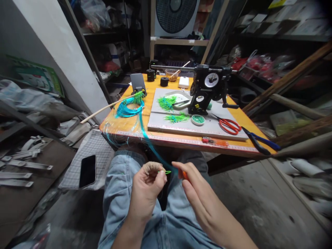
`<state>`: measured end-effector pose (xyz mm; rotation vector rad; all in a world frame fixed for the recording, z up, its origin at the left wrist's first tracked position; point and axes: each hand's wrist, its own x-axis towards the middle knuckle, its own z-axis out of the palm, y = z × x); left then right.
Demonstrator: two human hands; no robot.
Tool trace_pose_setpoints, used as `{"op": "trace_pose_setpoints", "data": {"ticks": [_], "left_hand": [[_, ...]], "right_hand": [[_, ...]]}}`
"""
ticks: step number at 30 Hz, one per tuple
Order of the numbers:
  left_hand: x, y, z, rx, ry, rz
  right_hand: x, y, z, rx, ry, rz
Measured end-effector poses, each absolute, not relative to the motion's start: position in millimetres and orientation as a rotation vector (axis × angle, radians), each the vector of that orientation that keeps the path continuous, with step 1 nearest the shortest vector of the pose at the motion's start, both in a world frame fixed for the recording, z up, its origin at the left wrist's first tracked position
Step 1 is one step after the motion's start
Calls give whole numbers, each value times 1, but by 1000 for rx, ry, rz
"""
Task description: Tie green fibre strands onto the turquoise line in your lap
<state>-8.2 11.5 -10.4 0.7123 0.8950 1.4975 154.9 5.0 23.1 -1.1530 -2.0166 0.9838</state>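
Over my lap, my left hand [149, 185] is closed in a pinch on a small green piece [167, 172] tied to a thin line. My right hand [193, 186] is closed on a small orange tool [184, 175], its tip close to the green piece. A blue line [153, 145] runs from my hands up to a blue coil [127, 110] on the orange table [129, 128]. Green tufted pieces [167, 102] and a second bunch of them [177, 118] lie on a grey mat [207, 129].
A black winding machine [207, 90] stands on the mat, with a dish of green beads [198, 119], red scissors [229, 125], blue-handled pliers [259, 141] and an orange cutter [215, 141]. A phone [87, 170] lies on a checked cloth at left. Shelves and clutter surround the table.
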Motion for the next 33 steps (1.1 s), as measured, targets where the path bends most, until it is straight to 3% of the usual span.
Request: {"op": "trace_pose_setpoints", "data": {"ticks": [13,20,27,33], "left_hand": [[-12,11,-4,824,959,1413],[-13,6,-4,1272,1253,1416],[-17,4,-2,1250,1155,1294],[-14,5,-2,1689,1352,1459]], "right_hand": [[148,8,14,-986,-1658,1268],[158,15,19,-988,-2037,840],[162,10,20,-921,-1881,1020],[162,12,18,-997,-2130,638]]}}
